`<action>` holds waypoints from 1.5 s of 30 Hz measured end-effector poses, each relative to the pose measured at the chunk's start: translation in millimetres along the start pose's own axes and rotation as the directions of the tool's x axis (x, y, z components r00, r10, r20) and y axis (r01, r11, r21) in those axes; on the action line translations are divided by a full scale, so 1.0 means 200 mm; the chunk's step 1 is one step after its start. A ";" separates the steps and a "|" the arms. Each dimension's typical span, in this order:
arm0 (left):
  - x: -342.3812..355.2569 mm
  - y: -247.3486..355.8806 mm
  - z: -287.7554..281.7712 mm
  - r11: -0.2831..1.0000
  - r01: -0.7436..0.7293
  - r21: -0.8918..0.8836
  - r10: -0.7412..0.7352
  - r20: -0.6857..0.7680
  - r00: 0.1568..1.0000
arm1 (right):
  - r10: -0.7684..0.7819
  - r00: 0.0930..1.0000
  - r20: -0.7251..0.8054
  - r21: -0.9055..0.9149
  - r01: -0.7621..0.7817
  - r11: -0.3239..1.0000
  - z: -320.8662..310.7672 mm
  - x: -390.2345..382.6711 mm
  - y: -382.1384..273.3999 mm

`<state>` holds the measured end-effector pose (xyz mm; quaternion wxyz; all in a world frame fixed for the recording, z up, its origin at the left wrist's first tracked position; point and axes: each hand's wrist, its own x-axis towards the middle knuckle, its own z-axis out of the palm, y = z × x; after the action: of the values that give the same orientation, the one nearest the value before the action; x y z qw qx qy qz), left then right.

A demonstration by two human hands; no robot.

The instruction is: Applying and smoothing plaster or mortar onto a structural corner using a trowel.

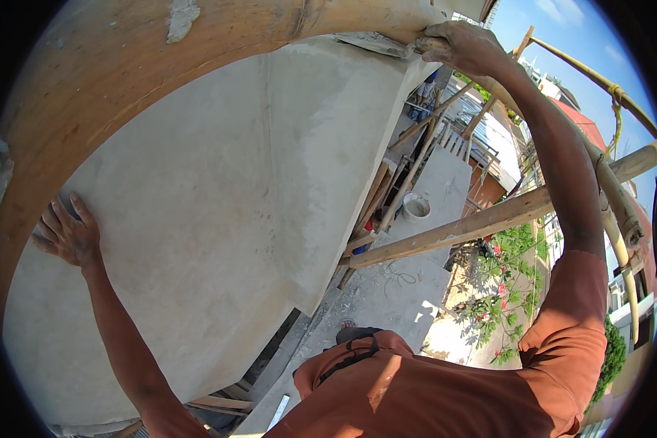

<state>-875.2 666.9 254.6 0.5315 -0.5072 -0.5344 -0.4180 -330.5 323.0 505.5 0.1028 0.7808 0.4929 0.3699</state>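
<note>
One left hand (71,232) is resting at the left with fingers spread against one grey wall (197,182). One right hand (471,50) is gripping the end of one flat tool (376,44), which is sitting by the wall's far right corner, beside one thick pole (124,80). One bucket (417,212) is standing right of the wall.

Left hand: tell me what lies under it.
Under the left hand is the pale grey surface, visible beside the hand and forearm. The patch directly beneath the hand is covered, so its condition cannot be seen.
</note>
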 end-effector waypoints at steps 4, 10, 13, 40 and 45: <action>0.02 0.02 -0.07 1.000 0.001 -0.001 -0.001 0.014 1.000 | -0.011 1.000 0.019 -0.093 0.013 0.996 -0.09 -0.02 -0.10; 0.03 0.09 -0.14 0.977 0.023 0.212 -0.101 0.366 0.925 | 0.032 0.994 -0.101 -0.173 -0.050 0.984 -0.16 -0.11 -0.15; -0.01 0.04 -0.06 0.987 0.048 0.155 -0.105 0.384 0.917 | 0.092 0.990 -0.105 -0.127 -0.105 0.986 -0.20 -0.10 -0.07; 0.06 0.11 -0.20 0.967 0.011 0.253 -0.116 0.405 0.907 | 0.031 0.995 -0.092 -0.192 -0.048 0.980 -0.21 -0.05 -0.15; 0.00 0.02 -0.04 1.000 0.011 -0.010 -0.011 0.005 1.000 | -0.008 0.996 -0.094 -0.179 -0.009 0.984 -0.20 -0.03 -0.14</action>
<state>-870.7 659.4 254.8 0.5253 -0.5079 -0.5364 -0.4223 -378.0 322.5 515.7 0.1494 0.7502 0.4616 0.4493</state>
